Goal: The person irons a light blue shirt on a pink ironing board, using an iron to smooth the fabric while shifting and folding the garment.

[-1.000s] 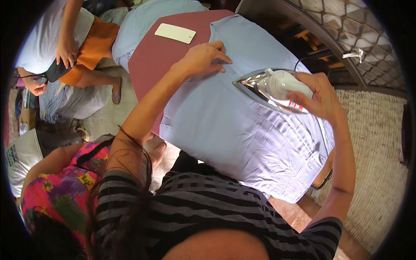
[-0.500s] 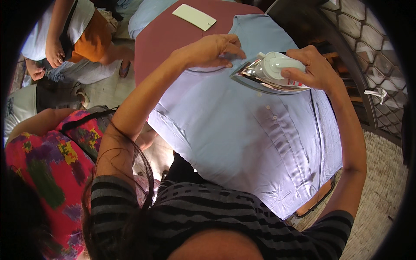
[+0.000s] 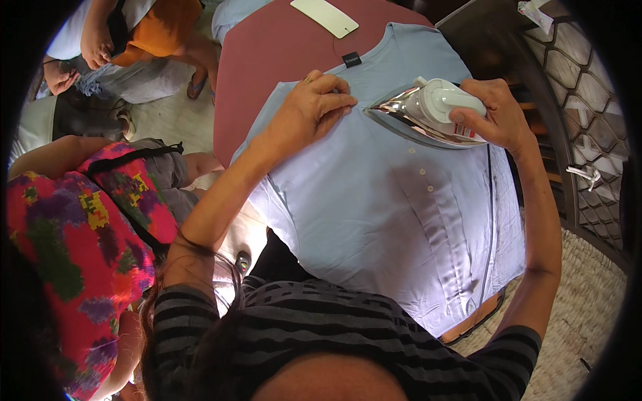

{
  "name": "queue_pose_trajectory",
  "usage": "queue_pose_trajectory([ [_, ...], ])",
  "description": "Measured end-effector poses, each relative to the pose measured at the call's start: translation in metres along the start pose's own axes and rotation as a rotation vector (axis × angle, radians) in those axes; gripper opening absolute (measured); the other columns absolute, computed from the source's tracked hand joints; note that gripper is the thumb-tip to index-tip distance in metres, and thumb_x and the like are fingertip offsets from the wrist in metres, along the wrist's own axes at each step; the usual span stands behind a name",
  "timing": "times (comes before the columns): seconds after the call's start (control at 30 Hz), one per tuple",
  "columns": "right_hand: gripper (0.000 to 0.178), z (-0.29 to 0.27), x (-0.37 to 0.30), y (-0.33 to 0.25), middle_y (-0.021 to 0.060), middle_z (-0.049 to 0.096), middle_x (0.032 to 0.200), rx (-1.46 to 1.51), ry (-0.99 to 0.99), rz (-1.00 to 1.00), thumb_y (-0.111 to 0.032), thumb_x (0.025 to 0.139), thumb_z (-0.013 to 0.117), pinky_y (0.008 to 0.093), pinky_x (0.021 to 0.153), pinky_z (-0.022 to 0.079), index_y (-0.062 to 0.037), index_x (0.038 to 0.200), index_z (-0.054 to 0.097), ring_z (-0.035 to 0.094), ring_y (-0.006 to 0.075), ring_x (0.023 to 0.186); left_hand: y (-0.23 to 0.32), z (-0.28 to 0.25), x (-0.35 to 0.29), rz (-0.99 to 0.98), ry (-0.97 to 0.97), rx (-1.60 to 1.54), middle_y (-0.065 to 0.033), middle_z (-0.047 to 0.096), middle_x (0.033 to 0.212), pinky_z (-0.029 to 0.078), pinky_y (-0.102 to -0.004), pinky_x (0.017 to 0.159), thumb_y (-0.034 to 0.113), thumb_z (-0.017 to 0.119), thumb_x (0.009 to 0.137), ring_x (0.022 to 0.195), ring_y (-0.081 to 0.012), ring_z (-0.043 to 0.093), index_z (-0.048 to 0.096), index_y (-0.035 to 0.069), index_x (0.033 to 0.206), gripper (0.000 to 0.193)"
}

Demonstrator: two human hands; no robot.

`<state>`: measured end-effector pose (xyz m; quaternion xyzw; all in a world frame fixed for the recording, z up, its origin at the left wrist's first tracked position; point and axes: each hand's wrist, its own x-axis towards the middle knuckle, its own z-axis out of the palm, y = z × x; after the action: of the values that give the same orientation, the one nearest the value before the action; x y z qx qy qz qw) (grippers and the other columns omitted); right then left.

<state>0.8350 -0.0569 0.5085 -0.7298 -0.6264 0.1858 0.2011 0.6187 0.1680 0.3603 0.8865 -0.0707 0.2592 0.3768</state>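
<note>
A light blue shirt (image 3: 348,200) lies spread over a maroon padded board, its neckline toward the far side and small buttons down the front. Gripped by its white handle, a clothes iron (image 3: 428,115) rests on the shirt's upper front in my right hand (image 3: 496,113). The iron's shiny tip points left. Close to that tip, my left hand (image 3: 317,107) is closed, thumb and fingertips pinching the shirt's front near the neck opening. A black label (image 3: 351,60) shows at the neckline. The iron's cord (image 3: 489,220) runs down over the shirt's right side.
At the far end of the maroon board (image 3: 257,50) lies a pale, flat tag (image 3: 326,16). A dark metal lattice gate (image 3: 568,113) stands to the right, above a woven mat (image 3: 582,301). On the left are a person in bright patterned clothing (image 3: 87,247) and another in orange shorts (image 3: 164,30).
My left hand has come nearer and closed on the shirt front; its fingers were spread before. The neckline and black label now show. The iron sits at almost the same spot on the shirt.
</note>
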Motion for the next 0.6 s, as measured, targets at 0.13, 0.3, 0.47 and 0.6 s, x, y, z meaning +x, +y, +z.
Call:
queue_pose_trajectory([
  [0.13, 0.041, 0.0, 0.015, 0.001, 0.012, 0.056, 0.058, -0.084, -0.032, -0.077, -0.04, 0.086, 0.068, 0.0334, 0.05, 0.038, -0.0016, 0.072, 0.063, 0.054, 0.0228, 0.05, 0.005, -0.007, 0.002, -0.022, 0.042, 0.05, -0.0064, 0.066, 0.102, 0.05, -0.0359, 0.078, 0.001, 0.074, 0.08, 0.091, -0.0268, 0.059, 0.071, 0.005, 0.097, 0.018],
  [0.3, 0.04, 0.009, 0.033, 0.004, 0.0116, 0.049, 0.058, -0.132, -0.033, -0.222, -0.034, 0.086, 0.068, 0.0351, 0.05, 0.037, -0.0003, 0.07, 0.055, 0.05, 0.0258, 0.049, -0.001, -0.015, -0.005, -0.121, 0.123, 0.026, -0.0078, 0.068, 0.103, 0.051, -0.0332, 0.081, -0.001, 0.07, 0.083, 0.095, -0.0242, 0.063, 0.072, 0.004, 0.099, 0.017],
  [0.47, 0.038, 0.016, 0.044, -0.009, 0.0116, 0.052, 0.058, -0.057, -0.037, -0.199, -0.036, 0.087, 0.068, 0.0343, 0.051, 0.041, 0.0002, 0.078, 0.062, 0.053, 0.025, 0.05, -0.004, -0.013, -0.003, -0.255, 0.231, -0.082, -0.0103, 0.069, 0.097, 0.052, -0.0308, 0.077, -0.006, 0.063, 0.085, 0.086, -0.0238, 0.066, 0.072, 0.002, 0.098, 0.018],
  [0.6, 0.055, 0.02, 0.037, -0.009, 0.0227, 0.067, 0.074, -0.287, 0.026, -0.093, -0.057, 0.086, 0.064, 0.0449, 0.064, 0.051, -0.0027, 0.082, 0.072, 0.066, 0.0363, 0.068, -0.005, -0.009, -0.002, -0.235, 0.234, -0.091, -0.0102, 0.068, 0.096, 0.051, -0.0287, 0.077, -0.005, 0.062, 0.086, 0.086, -0.0201, 0.066, 0.071, 0.001, 0.1, 0.018],
])
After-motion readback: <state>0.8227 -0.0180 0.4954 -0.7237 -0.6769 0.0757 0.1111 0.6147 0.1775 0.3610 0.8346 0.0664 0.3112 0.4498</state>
